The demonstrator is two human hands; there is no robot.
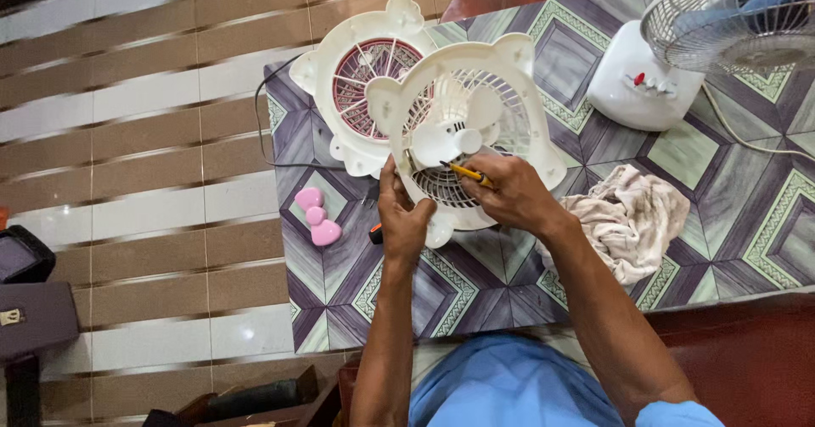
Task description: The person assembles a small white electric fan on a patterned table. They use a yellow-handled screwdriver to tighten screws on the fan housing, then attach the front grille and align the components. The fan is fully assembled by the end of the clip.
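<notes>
At centre frame, the left hand grips the lower left rim of the white fan housing on the patterned table, while the right hand holds a yellow screwdriver against its grille. Behind it at upper centre lies the pink-centred rear cover; a pink bow piece sits lower left, a crumpled rag right.

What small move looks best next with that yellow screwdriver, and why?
Probably ease the screwdriver tip toward the fan's hub: the right hand aims it there, while the left hand steadies the white fan frame.
</notes>
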